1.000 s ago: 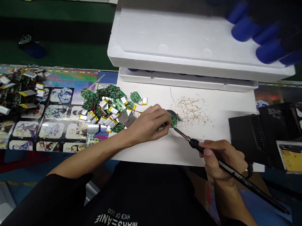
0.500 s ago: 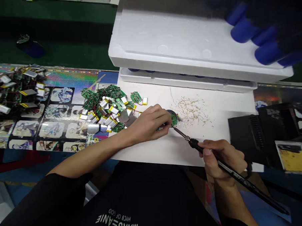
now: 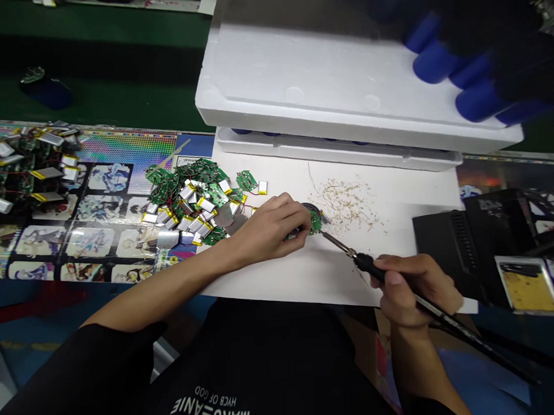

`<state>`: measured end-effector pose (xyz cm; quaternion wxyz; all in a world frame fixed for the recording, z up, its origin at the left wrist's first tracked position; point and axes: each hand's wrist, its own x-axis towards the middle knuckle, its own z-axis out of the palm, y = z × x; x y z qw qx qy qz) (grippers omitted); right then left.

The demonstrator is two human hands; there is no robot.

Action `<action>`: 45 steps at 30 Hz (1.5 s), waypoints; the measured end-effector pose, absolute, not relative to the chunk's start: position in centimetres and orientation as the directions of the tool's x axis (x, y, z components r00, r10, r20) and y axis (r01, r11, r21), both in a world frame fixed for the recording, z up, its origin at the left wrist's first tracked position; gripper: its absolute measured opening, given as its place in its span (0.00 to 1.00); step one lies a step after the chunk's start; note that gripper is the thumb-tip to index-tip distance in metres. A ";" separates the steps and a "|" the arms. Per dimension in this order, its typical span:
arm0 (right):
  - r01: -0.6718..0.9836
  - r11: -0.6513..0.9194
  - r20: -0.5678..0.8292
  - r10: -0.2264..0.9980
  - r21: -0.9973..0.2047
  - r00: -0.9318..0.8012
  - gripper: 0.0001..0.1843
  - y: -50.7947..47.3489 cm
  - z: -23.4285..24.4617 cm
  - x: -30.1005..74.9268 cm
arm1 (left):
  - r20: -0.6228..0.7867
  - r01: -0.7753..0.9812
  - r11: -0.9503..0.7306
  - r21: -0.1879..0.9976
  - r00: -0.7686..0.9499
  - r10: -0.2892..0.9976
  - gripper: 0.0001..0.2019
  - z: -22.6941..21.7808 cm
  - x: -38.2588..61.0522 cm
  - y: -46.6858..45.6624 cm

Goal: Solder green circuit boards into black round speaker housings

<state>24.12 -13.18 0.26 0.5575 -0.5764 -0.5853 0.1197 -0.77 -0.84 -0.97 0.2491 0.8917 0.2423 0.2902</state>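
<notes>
My right hand [image 3: 416,287] is closed around the handle of a soldering iron [image 3: 364,262], whose tip points up and left. The tip lies close to the edge of a round green circuit board [image 3: 315,222]; whether they touch I cannot tell. My left hand [image 3: 280,227] is closed with its fingertips at the board's left side, hiding part of it. A dark round rim shows behind the board, and a small silvery part sits at its right edge. Left of that hand lies a pile of green circuit boards [image 3: 202,172] wired to small silver batteries [image 3: 206,204] with yellow ends.
White foam trays [image 3: 300,118] stand behind the white work sheet [image 3: 271,281], with blue cylinders [image 3: 436,60] on top. Pale small scraps [image 3: 348,204] are scattered right of the board. A black box-shaped unit [image 3: 444,255] and a yellow sponge tray [image 3: 528,287] are at the right.
The soldering iron's tip has drawn slightly right, away from the board, with my right hand. My left hand stays at the board. The whole view has shifted a little.
</notes>
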 end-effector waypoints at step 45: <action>0.399 0.097 0.276 0.865 -0.912 0.420 0.14 -12.1 -4.8 26.4 | 0.262 0.351 -0.655 0.669 0.714 0.650 0.14 -1.5 -1.9 -0.5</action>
